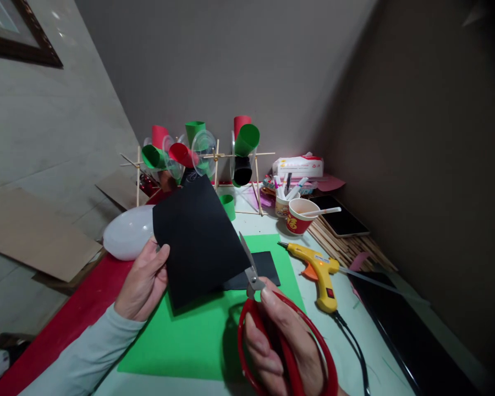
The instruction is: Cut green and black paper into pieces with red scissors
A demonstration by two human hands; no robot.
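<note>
My left hand [145, 278] pinches a sheet of black paper [200, 242] by its left edge, thumb on top. In my right hand [286, 335] are red-handled scissors [253, 278], fingers through the loops. Their blades are at the right edge of the black sheet; whether they bite into it I cannot tell. Underneath lies a large green sheet [181, 352] on the white table. A smaller black piece [268, 267] rests on the green sheet, partly hidden behind the held sheet and the blades.
A yellow glue gun [324, 272] with its cord lies at the right. Behind it stand a red paper cup [300, 220], a cup of markers [282, 206] and wooden sticks [334, 242]. A stick frame with coloured paper tubes [246, 140] stands at the back. A white balloon [127, 234] sits left.
</note>
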